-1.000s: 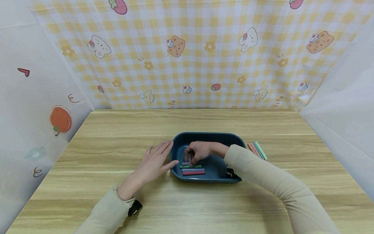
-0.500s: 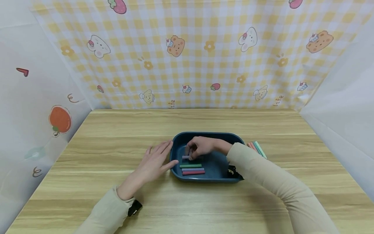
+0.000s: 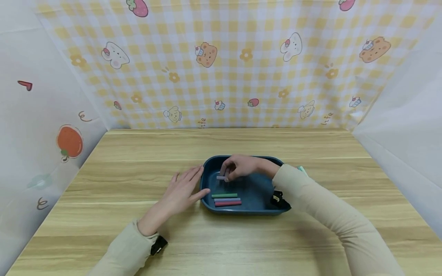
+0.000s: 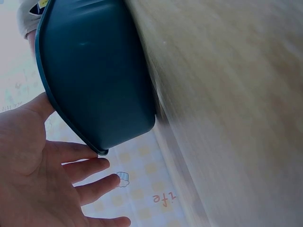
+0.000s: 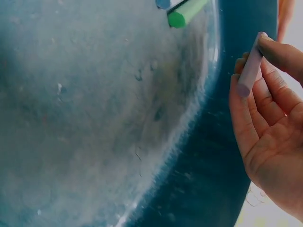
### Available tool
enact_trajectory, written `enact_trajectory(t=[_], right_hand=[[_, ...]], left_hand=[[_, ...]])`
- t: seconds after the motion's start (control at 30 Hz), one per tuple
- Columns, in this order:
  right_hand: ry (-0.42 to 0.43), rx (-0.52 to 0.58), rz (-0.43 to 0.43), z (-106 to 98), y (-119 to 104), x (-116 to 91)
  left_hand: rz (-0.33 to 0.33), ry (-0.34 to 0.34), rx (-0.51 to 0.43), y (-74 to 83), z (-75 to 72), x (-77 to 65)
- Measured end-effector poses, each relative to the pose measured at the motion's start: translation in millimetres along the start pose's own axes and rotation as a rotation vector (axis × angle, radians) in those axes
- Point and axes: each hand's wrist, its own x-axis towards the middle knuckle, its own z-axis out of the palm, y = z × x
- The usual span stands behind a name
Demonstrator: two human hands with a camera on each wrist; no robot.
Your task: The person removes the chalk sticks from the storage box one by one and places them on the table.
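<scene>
A dark blue plastic tub (image 3: 241,212) with rounded corners stands on the wooden table. My right hand (image 3: 243,165) is inside its far left part, pinching a pale purple chalk stick (image 5: 251,71) between thumb and fingers. In the right wrist view the stick is held clear of the tub's floor. Near the tub's front wall lie a green chalk stick (image 3: 224,195), a blue-violet one (image 3: 227,199) and a red one (image 3: 228,203), side by side. My left hand (image 3: 181,193) has its fingers spread, with thumb and forefinger at the tub's left rim.
Right of the tub, pale green chalk (image 3: 302,171) shows past my right sleeve (image 3: 321,203), which hides the rest there. A checked cloth (image 3: 235,76) hangs behind the table's far edge, and white cloth walls (image 3: 407,134) stand at both sides.
My right hand has lifted the purple chalk stick from beside the green one and carried it toward the tub's far wall. My left hand has stayed at the rim.
</scene>
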Motion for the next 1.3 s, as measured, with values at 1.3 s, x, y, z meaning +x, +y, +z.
enact_trajectory(t=[1.3], right_hand=[[0.186,-0.098,0.064,-45.7,-10.2,-64.7]], left_hand=[[0.006,0.006,0.017,-0.3,1.2,0.6]])
